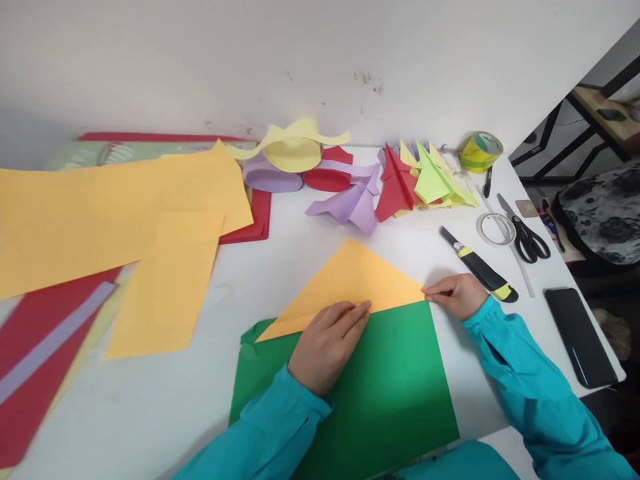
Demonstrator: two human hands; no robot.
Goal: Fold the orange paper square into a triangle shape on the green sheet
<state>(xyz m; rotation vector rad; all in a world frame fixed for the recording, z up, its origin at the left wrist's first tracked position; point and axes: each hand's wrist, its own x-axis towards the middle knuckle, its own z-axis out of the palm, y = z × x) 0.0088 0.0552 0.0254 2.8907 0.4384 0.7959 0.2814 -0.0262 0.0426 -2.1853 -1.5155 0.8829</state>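
A sheet of orange paper (345, 277), folded into a triangle, lies with its long edge toward me over the top part of a green sheet (390, 373). My left hand (330, 340) rests on the middle of that long edge, fingers stretched out and lying flat, partly on the green sheet. At the triangle's right corner, my right hand (457, 295) pinches the paper tip between thumb and fingers. The green sheet's upper left corner is crumpled.
Large orange sheets (100, 220) and red paper (55, 347) lie on the left. Folded paper planes (397, 183) and paper rings (293, 150) stand by the wall. A utility knife (480, 267), scissors (525, 233), tape rolls (481, 152) and a phone (580, 337) lie on the right.
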